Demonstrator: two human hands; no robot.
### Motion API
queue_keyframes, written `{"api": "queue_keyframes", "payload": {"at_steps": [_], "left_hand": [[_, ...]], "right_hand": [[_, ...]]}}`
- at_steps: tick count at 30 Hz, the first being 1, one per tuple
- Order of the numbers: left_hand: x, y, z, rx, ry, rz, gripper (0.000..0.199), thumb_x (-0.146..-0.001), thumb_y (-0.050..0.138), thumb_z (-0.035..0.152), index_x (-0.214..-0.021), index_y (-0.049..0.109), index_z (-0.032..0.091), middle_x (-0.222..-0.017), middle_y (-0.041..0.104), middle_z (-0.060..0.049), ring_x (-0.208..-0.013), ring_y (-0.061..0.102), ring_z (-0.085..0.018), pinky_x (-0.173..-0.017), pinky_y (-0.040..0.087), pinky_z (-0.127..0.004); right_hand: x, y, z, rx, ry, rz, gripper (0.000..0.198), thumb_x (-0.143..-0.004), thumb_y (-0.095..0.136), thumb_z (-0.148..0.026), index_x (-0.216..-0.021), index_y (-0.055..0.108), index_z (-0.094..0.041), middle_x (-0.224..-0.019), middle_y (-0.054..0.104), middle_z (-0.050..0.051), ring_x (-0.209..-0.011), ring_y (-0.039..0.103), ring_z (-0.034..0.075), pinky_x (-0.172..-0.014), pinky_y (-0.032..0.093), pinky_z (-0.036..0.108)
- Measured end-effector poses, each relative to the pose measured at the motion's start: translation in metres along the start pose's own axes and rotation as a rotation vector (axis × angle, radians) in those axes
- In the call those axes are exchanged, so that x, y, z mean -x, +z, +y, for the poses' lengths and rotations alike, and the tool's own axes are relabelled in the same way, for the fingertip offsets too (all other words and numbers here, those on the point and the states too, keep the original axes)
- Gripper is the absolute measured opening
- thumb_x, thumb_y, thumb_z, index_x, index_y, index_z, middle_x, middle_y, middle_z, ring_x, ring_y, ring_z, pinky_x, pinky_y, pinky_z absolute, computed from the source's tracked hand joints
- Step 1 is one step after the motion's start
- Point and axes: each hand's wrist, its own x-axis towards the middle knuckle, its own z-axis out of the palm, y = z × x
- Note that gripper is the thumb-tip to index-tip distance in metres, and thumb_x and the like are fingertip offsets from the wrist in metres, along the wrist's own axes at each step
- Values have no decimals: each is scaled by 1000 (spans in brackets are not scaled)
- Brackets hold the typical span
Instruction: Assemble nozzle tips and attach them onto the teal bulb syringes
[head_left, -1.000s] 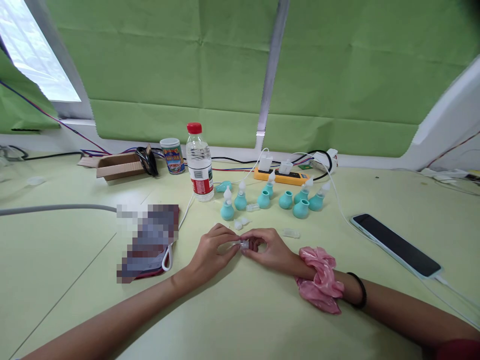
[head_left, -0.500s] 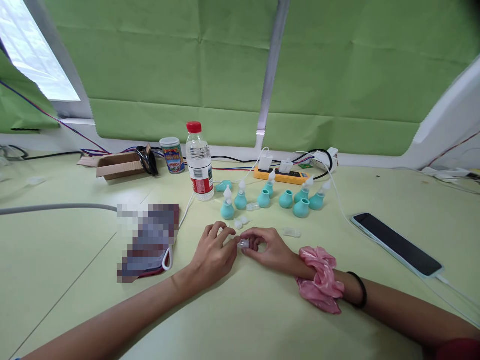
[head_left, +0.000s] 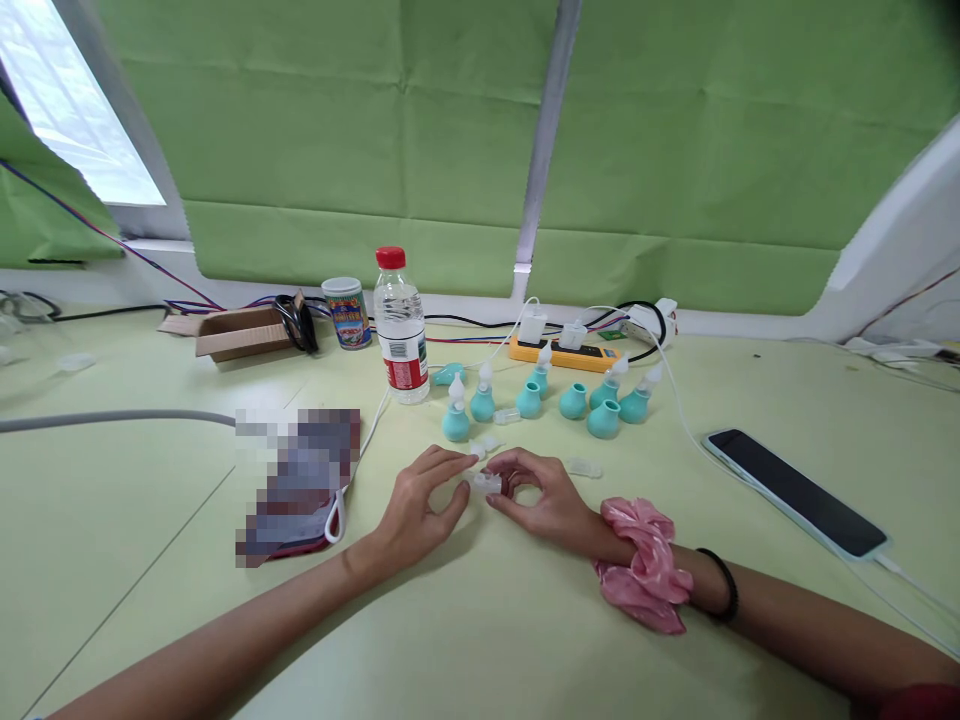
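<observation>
Between the thumb and fingers of my right hand [head_left: 536,492] is a small clear plastic tube [head_left: 487,483], lying roughly sideways. My left hand [head_left: 424,505] is at the tube's other end, thumb and index finger apart; whether the thumb touches the tube I cannot tell. Just beyond the fingertips lie small whitish translucent tips [head_left: 489,443]. Another clear tube [head_left: 583,468] lies right of them, and one more clear piece [head_left: 507,415] sits among the bulbs. Several teal squeeze bulbs stand behind, some with translucent tips, like this one [head_left: 455,424], others with open necks, like this one [head_left: 603,420].
A water bottle [head_left: 401,345] and a can [head_left: 346,315] stand behind on the left, near an open cardboard box [head_left: 247,335]. A yellow power strip [head_left: 562,353] with chargers is at the back. A phone [head_left: 795,490] lies right, its cable trailing; a blurred-out item [head_left: 307,490] lies left.
My left thumb and index finger have spread apart, and the left fingers have drawn back from the tube, showing more of it. My right hand keeps its hold in nearly the same place.
</observation>
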Motion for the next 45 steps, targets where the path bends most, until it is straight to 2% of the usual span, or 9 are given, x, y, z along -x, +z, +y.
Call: {"api": "queue_keyframes", "payload": {"at_steps": [2,5,11,20,28,32,35,40,45], "left_hand": [[-1,-2,2,56,-86,13,30,-72,53,18,-103,56,15,-84,62,-7,-71,55,-15,-64,47,-28],[-2,-2,4,105,-115,-36,39,-68,61,27,-104,56,16,-83,62,-6,-71,55,-15,-65,47,-27],[-2,2,3,137,-77,-31,25,-69,61,29,-90,63,15,-75,63,-5,-68,55,-15,-63,45,-27],[-1,2,0,138,-78,-33,28,-66,64,35,-85,64,15,-59,55,0,-53,46,-10,-52,39,-21],[1,1,2,157,-180,-141,22,-71,59,34,-81,62,15,-66,58,-1,-57,48,-11,-53,39,-21],[0,1,0,222,-249,-140,23,-69,61,35,-79,63,14,-66,59,-2,-61,51,-12,-56,41,-23],[0,3,-4,314,-347,-63,24,-66,64,35,-78,63,13,-69,61,-3,-64,54,-14,-59,44,-24],[1,5,-4,357,-421,-75,21,-66,64,32,-74,62,13,-71,62,-4,-69,56,-16,-64,47,-26],[1,5,-2,417,-460,-115,26,-64,65,32,-81,62,13,-78,63,-5,-72,57,-17,-69,47,-28]], "right_hand": [[-1,-1,-3,36,-69,45,20,-69,57,-15,-89,55,-18,-82,62,3,-63,56,11,-59,49,24],[-1,-3,-8,80,-184,96,17,-71,55,-13,-86,56,-20,-82,62,3,-70,57,13,-62,49,26],[2,-1,-11,128,-345,99,16,-74,49,-9,-83,56,-21,-87,62,5,-83,58,15,-71,49,29],[3,-2,-11,107,-346,92,13,-75,52,-11,-82,56,-21,-86,61,6,-82,59,14,-70,50,27],[2,-1,-7,59,-301,54,14,-74,53,-12,-83,58,-21,-85,62,5,-80,59,14,-68,50,27],[-2,-9,-12,86,-312,-49,15,-74,54,-15,-87,56,-21,-89,60,5,-82,57,14,-69,49,26],[-13,-28,-16,219,-331,-66,27,-69,60,-24,-95,53,-22,-102,54,7,-95,52,19,-81,45,32],[-37,-64,6,632,-264,240,34,-69,58,-30,-101,51,-19,-108,47,11,-102,43,25,-87,37,40],[-43,-72,43,1029,-64,157,52,-75,49,-38,-120,38,-12,-122,40,16,-105,36,32,-82,32,47]]}}
